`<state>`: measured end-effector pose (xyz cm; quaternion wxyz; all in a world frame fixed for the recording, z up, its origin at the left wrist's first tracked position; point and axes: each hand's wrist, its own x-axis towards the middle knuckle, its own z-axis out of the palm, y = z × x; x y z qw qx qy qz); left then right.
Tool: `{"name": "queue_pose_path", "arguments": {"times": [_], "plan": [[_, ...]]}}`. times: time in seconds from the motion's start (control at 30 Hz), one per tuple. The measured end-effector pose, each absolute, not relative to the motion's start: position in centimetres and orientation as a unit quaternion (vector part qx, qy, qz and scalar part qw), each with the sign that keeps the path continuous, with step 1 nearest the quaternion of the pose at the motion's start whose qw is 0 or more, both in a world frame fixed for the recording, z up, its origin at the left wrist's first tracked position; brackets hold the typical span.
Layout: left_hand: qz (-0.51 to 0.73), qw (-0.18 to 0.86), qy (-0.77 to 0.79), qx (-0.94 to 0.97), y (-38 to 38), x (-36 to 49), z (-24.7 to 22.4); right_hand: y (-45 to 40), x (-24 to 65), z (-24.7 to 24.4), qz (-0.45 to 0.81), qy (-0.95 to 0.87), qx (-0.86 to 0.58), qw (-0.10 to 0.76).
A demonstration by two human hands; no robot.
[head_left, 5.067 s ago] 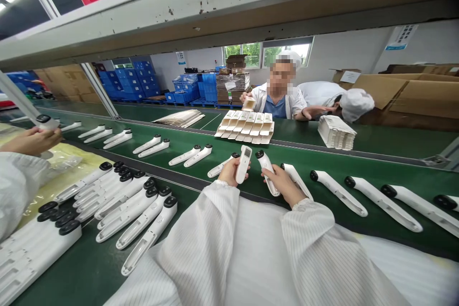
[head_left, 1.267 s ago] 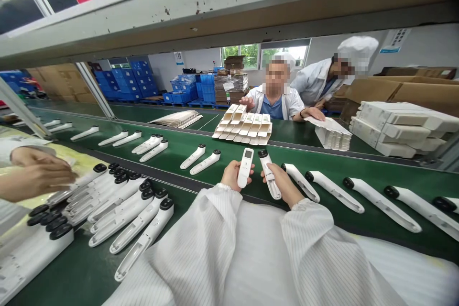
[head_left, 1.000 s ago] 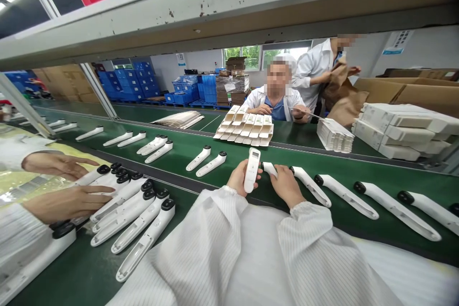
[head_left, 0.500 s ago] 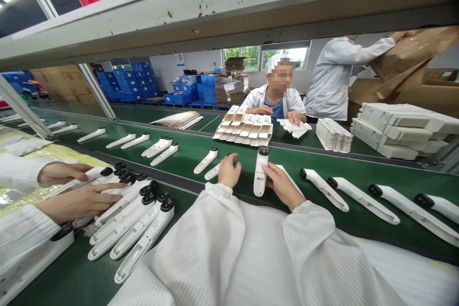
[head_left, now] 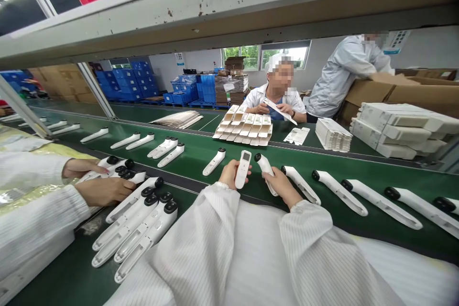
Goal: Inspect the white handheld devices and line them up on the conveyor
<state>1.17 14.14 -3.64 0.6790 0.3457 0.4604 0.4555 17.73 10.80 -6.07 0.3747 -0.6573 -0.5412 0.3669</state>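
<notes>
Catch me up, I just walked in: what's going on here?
At a green conveyor belt, a person's left hand holds a white handheld device with its screen showing, and the right hand holds a second one. More devices lie in rows on the belt. A co-worker at left has hands at a cluster of them.

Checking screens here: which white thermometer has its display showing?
The white thermometer in the left hand: its small grey display faces the camera. The others, on the belt and in the right hand, show no display from this view.
</notes>
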Motion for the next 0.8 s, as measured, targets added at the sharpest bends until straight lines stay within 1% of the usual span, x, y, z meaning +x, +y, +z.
{"name": "queue_pose_path", "arguments": {"times": [0.07,0.1,0.17,0.23,0.3,0.37,0.43,0.47,0.5,0.53,0.57,0.63,0.67,0.7,0.73,0.8], "plan": [[0.45,0.71,0.436,0.32,13.5,1.8,-3.4,10.8,18.2,-6.1,0.246,-0.583,-0.706,0.319],[0.45,0.713,0.432,0.319,13.3,2.1,-3.3,10.7,18.3,-6.1,0.193,-0.598,-0.712,0.314],[0.455,0.712,0.437,0.308,12.8,2.7,-3.1,10.5,18.4,-5.8,0.113,-0.622,-0.692,0.348],[0.473,0.71,0.434,0.292,12.4,3.2,-3.1,10.4,17.9,-5.6,0.107,-0.635,-0.645,0.411],[0.498,0.713,0.399,0.29,12.1,3.8,-3.1,10.3,17.2,-5.4,0.2,-0.635,-0.583,0.465],[0.512,0.718,0.357,0.309,11.9,4.1,-3.3,10.3,16.5,-5.4,0.354,-0.596,-0.516,0.503],[0.508,0.71,0.355,0.335,12.1,4.1,-3.4,10.2,16.1,-5.2,0.486,-0.532,-0.454,0.524],[0.503,0.692,0.374,0.358,12.3,3.9,-3.5,10.1,16.1,-5.1,0.529,-0.505,-0.43,0.53],[0.5,0.657,0.405,0.393,12.6,3.5,-3.5,10.0,16.1,-5.0,0.558,-0.484,-0.413,0.533],[0.497,0.6,0.447,0.44,12.9,2.9,-3.5,9.8,16.2,-4.8,0.577,-0.471,-0.402,0.533],[0.49,0.519,0.495,0.496,13.3,2.3,-3.5,9.7,16.3,-4.7,0.589,-0.46,-0.397,0.533],[0.446,0.312,0.592,0.594,14.1,0.8,-3.6,9.5,16.5,-4.5,0.601,-0.439,-0.399,0.536],[0.404,0.222,0.634,0.621,14.4,0.1,-3.6,9.4,16.6,-4.4,0.603,-0.431,-0.402,0.538],[0.353,0.16,0.667,0.636,14.7,-0.5,-3.8,9.3,16.6,-4.3,0.605,-0.428,-0.403,0.537],[0.302,0.128,0.689,0.646,15.0,-0.9,-3.9,9.2,16.6,-4.3,0.606,-0.427,-0.403,0.536],[0.23,0.127,0.707,0.657,15.3,-1.2,-4.3,9.1,16.6,-4.1,0.607,-0.43,-0.403,0.533]]}}
